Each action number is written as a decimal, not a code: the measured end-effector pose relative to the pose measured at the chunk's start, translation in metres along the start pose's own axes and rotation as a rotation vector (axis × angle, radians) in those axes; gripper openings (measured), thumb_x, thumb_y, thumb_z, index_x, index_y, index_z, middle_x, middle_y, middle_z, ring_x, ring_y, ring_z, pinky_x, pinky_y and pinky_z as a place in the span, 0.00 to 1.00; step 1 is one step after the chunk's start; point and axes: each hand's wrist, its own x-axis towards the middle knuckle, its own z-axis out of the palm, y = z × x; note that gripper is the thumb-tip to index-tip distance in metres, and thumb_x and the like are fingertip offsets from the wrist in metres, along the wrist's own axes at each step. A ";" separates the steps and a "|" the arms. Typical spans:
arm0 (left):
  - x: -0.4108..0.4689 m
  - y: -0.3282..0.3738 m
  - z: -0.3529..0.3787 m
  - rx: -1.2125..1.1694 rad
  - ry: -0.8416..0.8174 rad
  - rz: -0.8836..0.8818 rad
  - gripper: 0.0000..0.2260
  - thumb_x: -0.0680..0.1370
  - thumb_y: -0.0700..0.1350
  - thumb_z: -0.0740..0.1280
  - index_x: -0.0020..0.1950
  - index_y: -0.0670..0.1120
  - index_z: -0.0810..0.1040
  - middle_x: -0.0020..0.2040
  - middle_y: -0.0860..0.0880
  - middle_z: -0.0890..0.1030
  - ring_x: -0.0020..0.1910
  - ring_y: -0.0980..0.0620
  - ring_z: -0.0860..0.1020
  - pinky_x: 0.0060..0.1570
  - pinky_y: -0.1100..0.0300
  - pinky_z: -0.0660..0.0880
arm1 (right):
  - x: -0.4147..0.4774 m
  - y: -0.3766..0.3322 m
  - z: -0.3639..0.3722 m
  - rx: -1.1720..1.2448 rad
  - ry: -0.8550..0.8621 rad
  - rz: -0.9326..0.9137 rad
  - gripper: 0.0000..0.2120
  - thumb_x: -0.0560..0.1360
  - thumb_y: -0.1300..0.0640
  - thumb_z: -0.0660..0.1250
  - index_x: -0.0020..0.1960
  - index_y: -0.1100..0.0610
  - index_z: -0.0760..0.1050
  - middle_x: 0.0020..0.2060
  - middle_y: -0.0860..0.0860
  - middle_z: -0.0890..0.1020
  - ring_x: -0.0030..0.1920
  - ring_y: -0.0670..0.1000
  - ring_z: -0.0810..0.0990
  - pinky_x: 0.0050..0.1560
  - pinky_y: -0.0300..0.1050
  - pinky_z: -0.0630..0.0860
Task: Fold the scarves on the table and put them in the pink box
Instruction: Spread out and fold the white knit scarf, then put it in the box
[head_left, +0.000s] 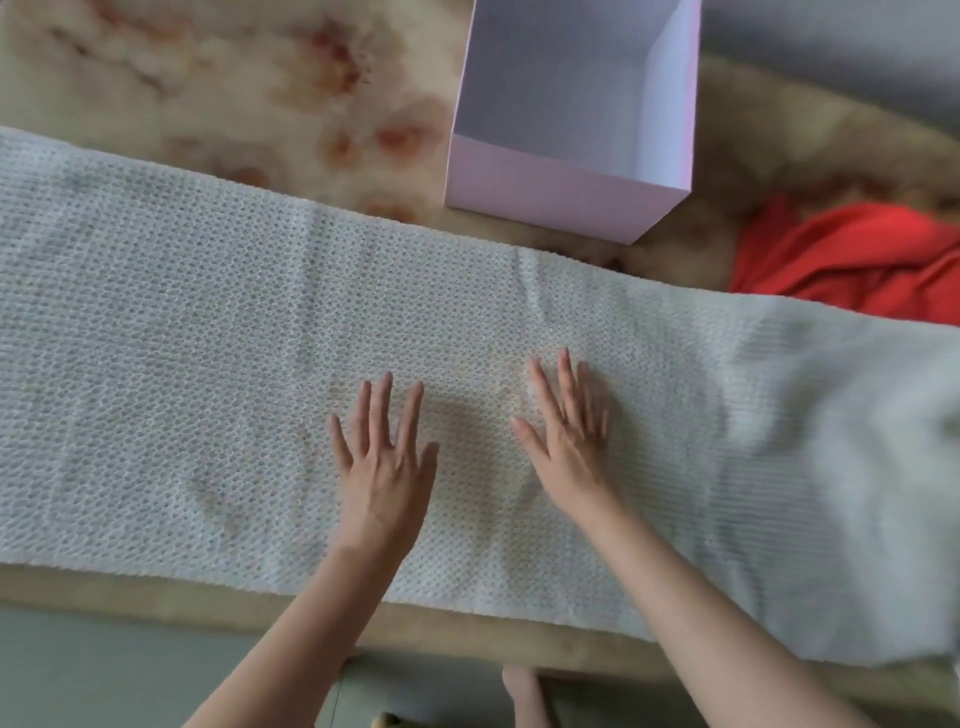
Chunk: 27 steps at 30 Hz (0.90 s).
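Note:
A long white knitted scarf (208, 338) lies spread flat across the table from the left edge to the right edge. My left hand (384, 467) rests flat on its middle with fingers straight and spread. My right hand (566, 431) lies flat on the scarf just to the right, fingers straight. Neither hand grips the cloth. The pink box (550, 197) stands open and empty beyond the scarf, at the top centre. A crumpled red scarf (857, 254) lies at the right, behind the white scarf and beside the box.
The table (234, 78) has a beige marbled top with reddish patches. Its near edge (156, 597) runs just below the scarf. Grey floor shows beneath, with a foot near the bottom centre.

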 end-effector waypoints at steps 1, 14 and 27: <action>0.000 0.010 0.002 -0.011 0.007 0.045 0.26 0.79 0.55 0.51 0.76 0.49 0.55 0.77 0.43 0.53 0.76 0.46 0.47 0.72 0.39 0.48 | -0.009 0.006 -0.003 0.008 0.022 0.033 0.34 0.76 0.34 0.41 0.78 0.46 0.42 0.76 0.49 0.36 0.75 0.50 0.32 0.74 0.53 0.34; -0.024 0.118 0.055 0.143 -0.194 0.341 0.34 0.71 0.45 0.69 0.75 0.42 0.61 0.76 0.39 0.58 0.75 0.40 0.54 0.71 0.39 0.46 | -0.101 0.101 -0.011 0.020 -0.171 0.120 0.33 0.79 0.39 0.49 0.76 0.43 0.33 0.71 0.45 0.25 0.71 0.50 0.24 0.72 0.61 0.33; -0.019 0.375 0.073 -0.210 -0.342 0.573 0.18 0.77 0.39 0.63 0.67 0.48 0.73 0.68 0.47 0.72 0.67 0.46 0.70 0.68 0.52 0.64 | -0.229 0.290 -0.114 0.319 0.893 0.870 0.28 0.72 0.63 0.71 0.70 0.56 0.68 0.72 0.55 0.64 0.71 0.58 0.61 0.67 0.58 0.57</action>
